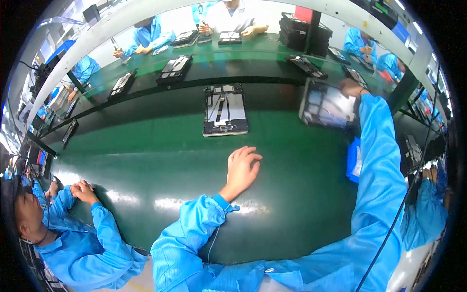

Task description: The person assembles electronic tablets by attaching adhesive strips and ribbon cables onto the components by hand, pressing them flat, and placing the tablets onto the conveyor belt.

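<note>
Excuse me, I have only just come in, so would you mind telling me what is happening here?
The person's right hand holds an opened device by its upper right, blurred in the picture. The left hand is empty over the green table, fingers loosely spread. Beyond it, a second device lies opened. At the left, a co-worker sits with hands together.

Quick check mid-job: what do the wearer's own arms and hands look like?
The left sleeve and right sleeve are loose, bright blue and slightly shiny. The left hand and right hand are ungloved. A darker blue band circles the left wrist, with a thin pale cord below; a thin dark band seems to circle the right.
</note>
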`<state>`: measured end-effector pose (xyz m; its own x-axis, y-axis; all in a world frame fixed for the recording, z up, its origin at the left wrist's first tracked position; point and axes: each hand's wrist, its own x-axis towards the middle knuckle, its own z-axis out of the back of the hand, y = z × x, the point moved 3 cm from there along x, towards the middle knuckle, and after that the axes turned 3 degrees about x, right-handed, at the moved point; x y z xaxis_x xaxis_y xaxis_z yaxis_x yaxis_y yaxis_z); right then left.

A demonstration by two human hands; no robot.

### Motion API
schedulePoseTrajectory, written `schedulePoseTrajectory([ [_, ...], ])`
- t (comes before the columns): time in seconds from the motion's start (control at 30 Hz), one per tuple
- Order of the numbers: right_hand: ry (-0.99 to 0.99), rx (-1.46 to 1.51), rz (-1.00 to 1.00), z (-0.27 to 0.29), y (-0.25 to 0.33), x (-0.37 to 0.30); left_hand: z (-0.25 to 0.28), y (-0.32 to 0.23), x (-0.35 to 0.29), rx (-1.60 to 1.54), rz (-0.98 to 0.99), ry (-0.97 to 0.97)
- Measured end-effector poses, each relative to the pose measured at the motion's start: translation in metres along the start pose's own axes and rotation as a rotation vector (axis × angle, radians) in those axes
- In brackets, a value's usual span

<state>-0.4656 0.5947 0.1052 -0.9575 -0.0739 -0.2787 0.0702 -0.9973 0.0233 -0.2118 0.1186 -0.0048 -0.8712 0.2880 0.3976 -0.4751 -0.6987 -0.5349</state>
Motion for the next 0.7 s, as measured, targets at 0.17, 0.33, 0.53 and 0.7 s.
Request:
schedulePoseTrajectory([
  [0.17,0.02,1.16,0.37,0.017,0.02,-0.048,-0.002,-0.007,0.008,-0.28,0.06,0.004],
  [0.33,0.048,1.608,0.371,-0.024,0.146,-0.146,-0.007,-0.042,-0.01,-0.543,0.13,-0.068],
  [0.53,0.081,1.985,0.212,-0.135,0.201,-0.227,0.004,-0.095,-0.072,-0.713,0.093,0.157],
  [0.7,-0.042,1.982,-0.027,-0.186,0.234,-0.28,0.002,-0.091,-0.11,-0.333,0.204,0.257],
])
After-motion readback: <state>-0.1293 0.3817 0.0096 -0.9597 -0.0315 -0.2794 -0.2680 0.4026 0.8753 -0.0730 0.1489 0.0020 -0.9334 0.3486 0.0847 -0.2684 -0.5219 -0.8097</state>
